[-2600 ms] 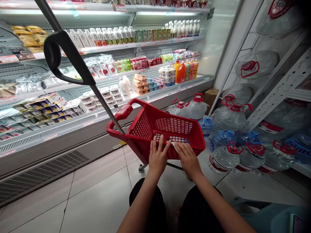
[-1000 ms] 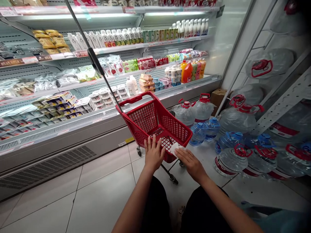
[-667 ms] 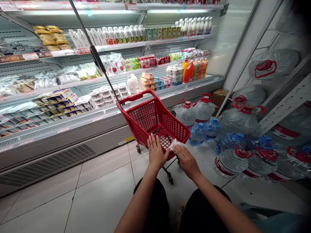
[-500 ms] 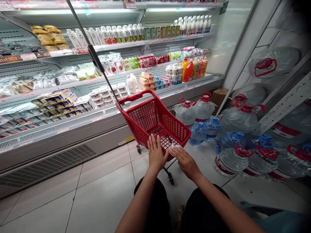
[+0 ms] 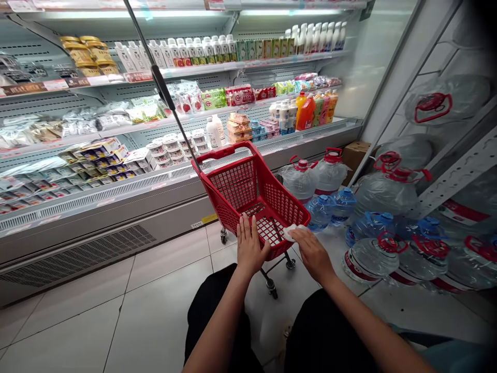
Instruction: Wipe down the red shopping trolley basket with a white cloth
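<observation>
A small red shopping cart (image 5: 284,203) with mesh sides and a long pole at its handle stands in front of me. My left hand (image 5: 250,247) lies with straight fingers on the cart's near rim, holding nothing. Under the fingers of my right hand (image 5: 313,255) is a crumpled white wipe (image 5: 290,232), a tissue or thin cloth, pressed on the rim near the right corner. A dark strip shows in the basket bottom; I cannot make out what it is.
Behind the cart runs a refrigerated display case (image 5: 171,207) with dairy packs, bottles and juices. To the right, several large water bottles (image 5: 373,257) stand on the floor beside a white metal rack (image 5: 450,171). A cardboard box (image 5: 355,158) sits at the back.
My right hand has slid the wipe to the right along the cart's near rim, away from my left hand. My left hand stays on the rim. The view has shifted slightly.
</observation>
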Available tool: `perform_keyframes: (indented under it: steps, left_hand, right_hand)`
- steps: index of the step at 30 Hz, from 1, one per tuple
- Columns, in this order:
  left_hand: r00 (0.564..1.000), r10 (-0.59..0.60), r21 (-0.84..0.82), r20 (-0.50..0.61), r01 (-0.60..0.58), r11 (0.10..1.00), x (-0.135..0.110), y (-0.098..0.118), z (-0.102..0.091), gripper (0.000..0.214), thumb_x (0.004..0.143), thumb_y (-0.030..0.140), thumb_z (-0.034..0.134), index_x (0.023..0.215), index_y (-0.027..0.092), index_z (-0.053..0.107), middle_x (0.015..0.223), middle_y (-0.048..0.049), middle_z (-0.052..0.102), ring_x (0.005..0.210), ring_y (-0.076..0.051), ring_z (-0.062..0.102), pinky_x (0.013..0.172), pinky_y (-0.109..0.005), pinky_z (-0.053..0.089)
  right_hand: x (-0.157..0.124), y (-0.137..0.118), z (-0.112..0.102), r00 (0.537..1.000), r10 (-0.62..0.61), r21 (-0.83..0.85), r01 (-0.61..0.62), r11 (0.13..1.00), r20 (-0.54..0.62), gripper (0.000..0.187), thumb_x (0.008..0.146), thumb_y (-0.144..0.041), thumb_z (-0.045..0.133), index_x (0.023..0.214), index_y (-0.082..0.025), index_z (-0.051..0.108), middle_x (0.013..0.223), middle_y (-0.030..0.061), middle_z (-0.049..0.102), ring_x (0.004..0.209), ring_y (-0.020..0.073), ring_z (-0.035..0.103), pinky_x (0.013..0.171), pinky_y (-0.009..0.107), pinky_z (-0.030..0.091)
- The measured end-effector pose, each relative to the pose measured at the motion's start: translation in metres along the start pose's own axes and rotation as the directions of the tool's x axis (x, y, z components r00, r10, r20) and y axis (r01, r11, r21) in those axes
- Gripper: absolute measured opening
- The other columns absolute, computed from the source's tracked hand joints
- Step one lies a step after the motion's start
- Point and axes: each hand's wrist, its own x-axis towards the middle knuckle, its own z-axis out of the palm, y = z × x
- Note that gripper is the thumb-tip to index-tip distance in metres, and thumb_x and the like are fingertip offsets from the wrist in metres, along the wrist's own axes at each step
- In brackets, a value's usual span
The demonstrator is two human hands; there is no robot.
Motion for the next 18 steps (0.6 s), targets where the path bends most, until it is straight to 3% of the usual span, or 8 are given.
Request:
perform_keyframes:
  steps: [3, 5, 8, 13, 15, 18]
  left_hand:
    - [0.999, 0.039, -0.014, 0.027, -0.039, 0.999, -0.003, -0.014, -0.008, 0.093, 0.094, 0.03, 0.058, 0.169, 0.014, 0.006, 0.177, -0.0179, -0.003, 0.164, -0.034, 0.001, 0.132, -0.057, 0.016]
    - [0.997, 0.064, -0.022, 0.043, -0.063, 0.998, -0.004, -0.024, -0.012, 0.093, 0.094, 0.028, 0.057, 0.169, 0.015, 0.003, 0.177, -0.0172, -0.004, 0.164, -0.033, 0.001, 0.132, -0.057, 0.016]
    - [0.993, 0.094, -0.032, 0.075, -0.092, 0.995, -0.003, -0.036, -0.018, 0.093, 0.095, 0.026, 0.055, 0.169, 0.016, 0.001, 0.177, -0.0167, -0.005, 0.164, -0.033, 0.002, 0.132, -0.057, 0.016]
    - [0.988, 0.132, -0.047, 0.086, -0.128, 0.991, 0.004, -0.049, -0.021, 0.087, 0.097, 0.02, 0.049, 0.17, 0.017, 0.002, 0.178, -0.0149, -0.005, 0.164, -0.03, 0.001, 0.132, -0.055, 0.016]
    - [0.987, 0.139, -0.031, 0.086, -0.137, 0.99, 0.007, -0.048, -0.019, 0.087, 0.096, 0.018, 0.048, 0.17, 0.016, 0.003, 0.178, -0.015, -0.004, 0.164, -0.03, 0.002, 0.132, -0.054, 0.017]
    - [0.994, 0.091, 0.034, 0.064, -0.093, 0.995, 0.007, -0.034, -0.011, 0.084, 0.097, 0.015, 0.046, 0.17, 0.012, 0.005, 0.177, -0.018, 0.001, 0.164, -0.031, 0.005, 0.132, -0.053, 0.02]
  right_hand:
    - [-0.003, -0.035, 0.004, 0.996, -0.09, 0.043, 0.089, 0.995, 0.015, 0.067, 0.101, -0.004, 0.035, 0.166, -0.023, 0.033, 0.154, 0.0058, 0.059, 0.15, 0.0203, 0.046, 0.129, 0.05, 0.035]
    - [-0.003, -0.045, 0.005, 0.988, -0.148, 0.049, 0.147, 0.988, 0.036, 0.071, 0.1, -0.002, 0.034, 0.167, -0.024, 0.029, 0.157, 0.0056, 0.057, 0.15, 0.0198, 0.046, 0.129, 0.049, 0.036]
    - [-0.002, -0.028, 0.0, 0.98, -0.196, 0.015, 0.195, 0.981, 0.038, 0.077, 0.098, 0.003, 0.033, 0.168, -0.027, 0.024, 0.156, 0.0049, 0.058, 0.147, 0.0184, 0.05, 0.128, 0.047, 0.039]
    - [-0.002, 0.029, -0.02, 0.996, -0.088, -0.077, 0.088, 0.993, -0.006, 0.077, 0.098, 0.003, 0.033, 0.168, -0.028, 0.024, 0.155, 0.0066, 0.058, 0.148, 0.0217, 0.049, 0.126, 0.052, 0.04]
    - [-0.002, 0.028, -0.021, 0.998, -0.055, -0.086, 0.054, 0.995, -0.011, 0.077, 0.098, 0.002, 0.033, 0.168, -0.027, 0.025, 0.154, 0.0065, 0.059, 0.149, 0.0225, 0.049, 0.126, 0.053, 0.04]
    - [-0.001, -0.01, -0.005, 0.997, -0.069, -0.084, 0.068, 0.994, -0.015, 0.076, 0.096, 0.001, 0.034, 0.168, -0.024, 0.028, 0.154, 0.0075, 0.059, 0.148, 0.0223, 0.05, 0.127, 0.051, 0.039]
